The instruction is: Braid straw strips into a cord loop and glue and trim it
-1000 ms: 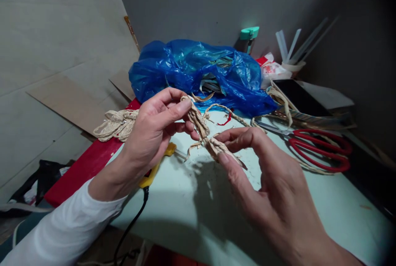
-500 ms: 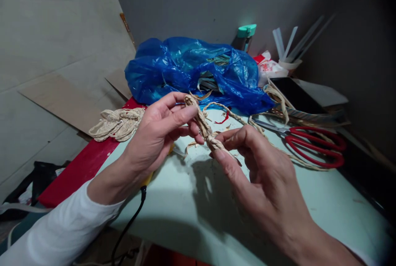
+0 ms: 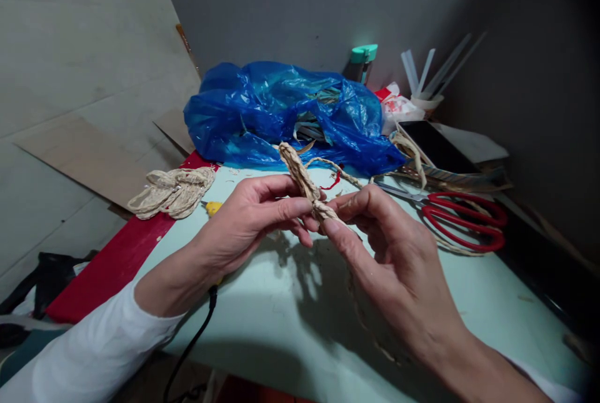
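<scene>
A tan braided straw cord (image 3: 300,173) rises between both hands over the pale green table (image 3: 492,290). My left hand (image 3: 255,215) pinches it with thumb and fingers closed just below its middle. My right hand (image 3: 389,253) grips the lower end right next to the left fingers, thumb and forefinger pressed together. The braid's free top end points up toward the blue bag. A thinner twisted strand (image 3: 337,169) trails from it across the table.
A blue plastic bag (image 3: 281,112) with strips lies behind. Red-handled scissors (image 3: 464,222) rest at right. A bundle of woven straw (image 3: 171,190) sits at left on a red board (image 3: 112,256). A yellow tool (image 3: 213,206) with black cord lies under my left wrist.
Both hands have come closer together and lower on the braid. The left hand slid from the braid's top down to its middle, leaving the upper end standing free.
</scene>
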The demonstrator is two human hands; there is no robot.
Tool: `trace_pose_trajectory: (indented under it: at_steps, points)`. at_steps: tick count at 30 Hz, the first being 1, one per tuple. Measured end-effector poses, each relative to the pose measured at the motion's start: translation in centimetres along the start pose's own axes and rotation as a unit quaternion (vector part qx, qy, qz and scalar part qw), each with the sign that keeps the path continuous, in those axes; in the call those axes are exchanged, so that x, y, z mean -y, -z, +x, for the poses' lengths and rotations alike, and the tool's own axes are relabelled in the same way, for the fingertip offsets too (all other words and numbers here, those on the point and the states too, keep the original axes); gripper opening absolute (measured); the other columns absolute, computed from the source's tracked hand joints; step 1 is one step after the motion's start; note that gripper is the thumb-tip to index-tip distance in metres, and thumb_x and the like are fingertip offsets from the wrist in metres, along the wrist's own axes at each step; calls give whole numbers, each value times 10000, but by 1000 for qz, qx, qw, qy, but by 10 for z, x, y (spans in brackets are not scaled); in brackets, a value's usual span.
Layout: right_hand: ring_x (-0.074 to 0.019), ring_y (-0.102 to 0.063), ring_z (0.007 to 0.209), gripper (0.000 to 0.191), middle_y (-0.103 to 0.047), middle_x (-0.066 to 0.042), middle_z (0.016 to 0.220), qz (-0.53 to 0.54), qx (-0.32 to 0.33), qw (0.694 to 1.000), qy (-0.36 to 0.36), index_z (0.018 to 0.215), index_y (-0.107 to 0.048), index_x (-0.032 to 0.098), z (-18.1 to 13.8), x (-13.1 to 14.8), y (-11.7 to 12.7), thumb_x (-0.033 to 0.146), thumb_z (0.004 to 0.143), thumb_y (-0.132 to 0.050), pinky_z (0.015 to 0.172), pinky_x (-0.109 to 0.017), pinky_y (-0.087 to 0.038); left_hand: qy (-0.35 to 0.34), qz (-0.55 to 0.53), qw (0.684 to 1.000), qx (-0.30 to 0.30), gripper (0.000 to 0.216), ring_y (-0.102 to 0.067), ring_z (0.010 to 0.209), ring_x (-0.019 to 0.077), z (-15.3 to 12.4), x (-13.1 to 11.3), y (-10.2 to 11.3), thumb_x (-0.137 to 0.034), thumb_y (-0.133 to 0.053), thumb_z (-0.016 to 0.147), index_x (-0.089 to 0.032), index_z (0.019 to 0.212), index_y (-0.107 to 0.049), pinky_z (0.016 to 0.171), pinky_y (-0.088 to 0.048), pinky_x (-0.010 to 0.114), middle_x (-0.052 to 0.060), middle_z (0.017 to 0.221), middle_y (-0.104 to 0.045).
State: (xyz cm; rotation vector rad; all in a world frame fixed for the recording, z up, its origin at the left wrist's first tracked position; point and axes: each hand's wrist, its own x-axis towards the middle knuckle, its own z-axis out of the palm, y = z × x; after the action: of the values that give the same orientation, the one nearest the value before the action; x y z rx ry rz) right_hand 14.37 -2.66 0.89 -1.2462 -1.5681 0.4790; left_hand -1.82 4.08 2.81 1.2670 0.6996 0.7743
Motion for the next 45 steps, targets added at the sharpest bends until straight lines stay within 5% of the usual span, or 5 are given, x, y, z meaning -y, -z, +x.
trace_pose_trajectory:
  at_steps: [8,28,38,45]
  points:
    - [-179,-587,794,82,-637,-30,859,-63,3,998,14,819,-533,209,0,-1,0,173,889,-555,701,-314,-454,-11,23,999,-40,79,-647,609,114,-3,7,-1,-211,-718,830,-143,859,-745,592,-543,199,22,718,-691]
    - [-136,-490,661,214,-520,19,697,-105,35,992,56,719,-479,208,2,-2,-2,47,839,-551,598,-262,-364,-9,44,997,-59,120,-658,607,140,-6,11,-15,-251,-734,815,-134,801,-716,643,-537,241,23,678,-711]
    - [-186,-551,783,96,-606,-43,825,-147,47,979,136,843,-562,204,9,-14,1,146,918,-563,702,-302,-435,-34,36,993,-105,142,-671,621,164,-7,17,-8,-270,-712,827,-144,762,-717,709,-533,290,34,675,-714]
    - [-179,-677,776,111,-725,-52,955,-142,51,981,121,1055,-588,202,10,-14,2,193,948,-561,692,-284,-491,-16,-33,993,-109,128,-655,607,137,-4,9,-3,-222,-725,800,-128,718,-695,694,-530,263,25,640,-693]
